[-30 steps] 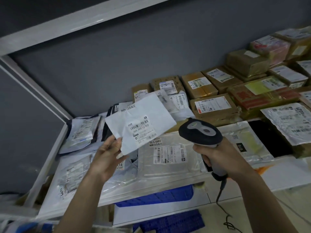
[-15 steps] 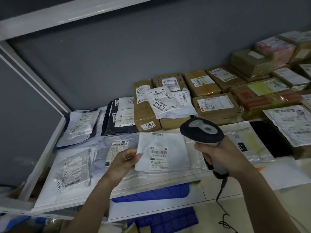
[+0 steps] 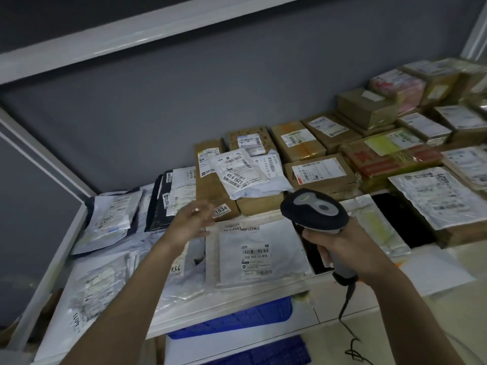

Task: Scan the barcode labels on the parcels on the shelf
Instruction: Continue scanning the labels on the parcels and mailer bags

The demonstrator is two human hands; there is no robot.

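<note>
On shelf (image 3: 263,318) near edge, flat white mailer pouch (image 3: 261,252) now released; left hand (image 3: 191,223) lifted off, fingers apart, prob. reaching next parcel; right hand (image 3: 340,248) fingers clamped on grey handheld scanner (image 3: 315,210).

Right hand (image 3: 340,245) grips scanner (image 3: 315,210); left hand (image 3: 188,223) hovers empty over parcels (image 3: 261,255).

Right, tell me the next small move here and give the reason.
Probably reach the left hand on to the white mailer numbered 45-6-5621 atop the cardboard boxes. That hand is open and holds nothing, the white envelope lies flat on the shelf, and the right hand grips the barcode scanner.
</note>
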